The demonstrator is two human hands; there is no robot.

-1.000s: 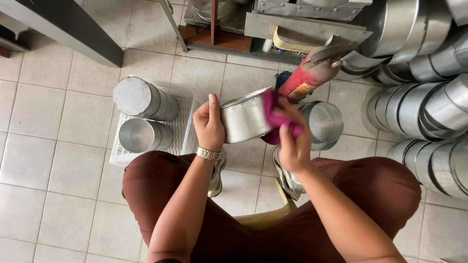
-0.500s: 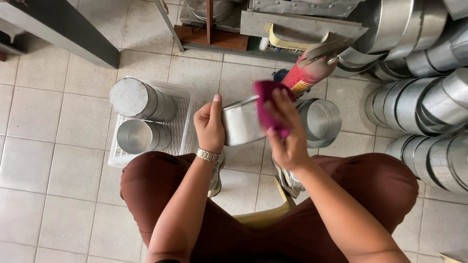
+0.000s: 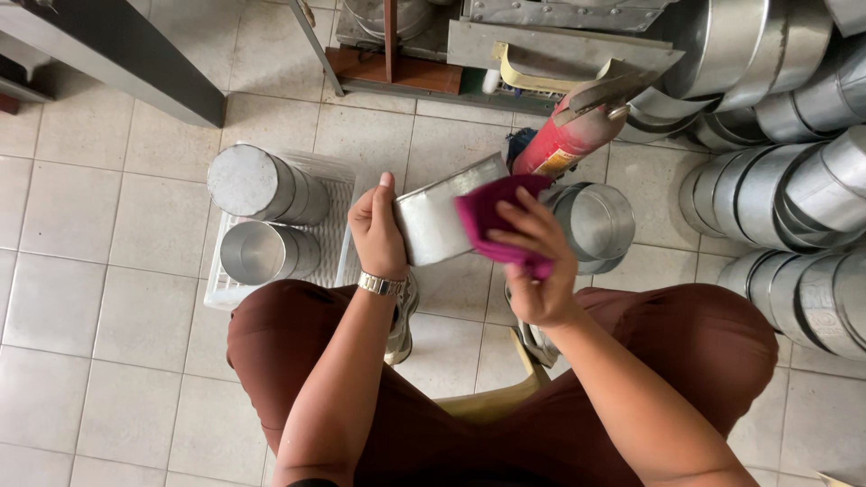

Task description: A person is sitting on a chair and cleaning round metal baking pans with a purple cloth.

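I sit with my knees apart above a tiled floor. My left hand (image 3: 377, 232), with a watch on its wrist, grips the end of a round metal tin (image 3: 433, 221) held on its side in front of me. My right hand (image 3: 532, 257) presses a magenta cloth (image 3: 492, 216) against the tin's curved side. A stack of similar shiny tins (image 3: 591, 221) stands on the floor just behind my right hand.
A white plastic crate (image 3: 338, 225) at left carries two metal tins (image 3: 262, 216). Many stacked metal tins (image 3: 794, 198) fill the right side. A red cylinder (image 3: 568, 140) leans by a metal machine frame (image 3: 541, 45) at the top. A dark bench (image 3: 117, 54) is upper left.
My right hand and the cloth have slid up along the tin's side, and the tin has turned slightly in my left hand.
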